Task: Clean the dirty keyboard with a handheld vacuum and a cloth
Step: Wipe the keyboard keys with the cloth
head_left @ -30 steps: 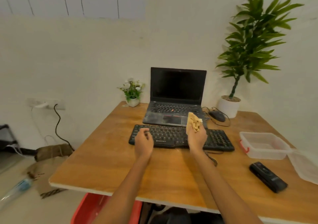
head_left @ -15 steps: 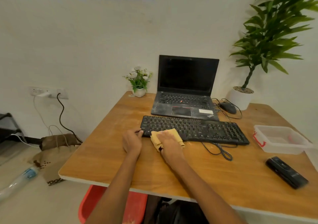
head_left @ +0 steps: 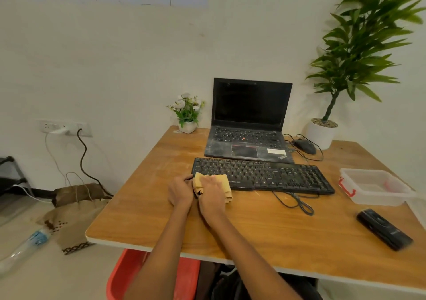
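A black keyboard (head_left: pixel 265 175) lies across the wooden table (head_left: pixel 265 226) in front of a dusty laptop. A yellow cloth (head_left: pixel 227 185) lies over the keyboard's near left corner, and my right hand (head_left: pixel 211 192) presses flat on top of it. Beside it, my left hand (head_left: pixel 181 191) holds the keyboard's left end with curled fingers. The black handheld vacuum (head_left: pixel 383 229) lies on the table at the near right, away from both hands.
The laptop (head_left: pixel 249 124) stands open behind the keyboard, with a mouse (head_left: pixel 303 146) and cables to its right. A clear plastic box (head_left: pixel 373 188) sits at the right edge. A small flower pot (head_left: pixel 187 115) and a tall potted plant (head_left: pixel 322 131) stand at the back.
My right hand brought the cloth down from above the keyboard's middle to its near left corner. My left hand slid to the keyboard's left end. The view shifted left.
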